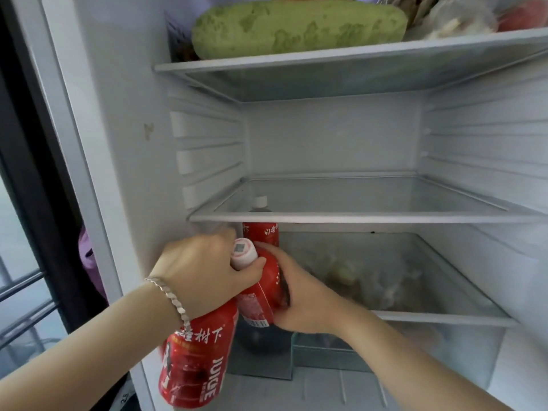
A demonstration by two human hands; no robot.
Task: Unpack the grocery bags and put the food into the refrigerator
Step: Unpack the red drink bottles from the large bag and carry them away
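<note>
My left hand point(204, 271) grips the top of a red juice bottle point(192, 360) that hangs tilted at the refrigerator's lower left edge. Just right of it, my right hand point(299, 298) holds a second red juice bottle point(261, 292) by its body, leaning left, with its white cap point(243, 251) against my left thumb. A third red bottle point(261, 232) stands upright behind them under the middle glass shelf point(355, 217), and its white cap shows through the glass.
A large green melon point(296, 25) and plastic bags of food point(462, 19) fill the top shelf. A covered crisper drawer point(385, 280) holding vegetables sits low on the right. The fridge's left wall point(133, 173) is close to my left arm.
</note>
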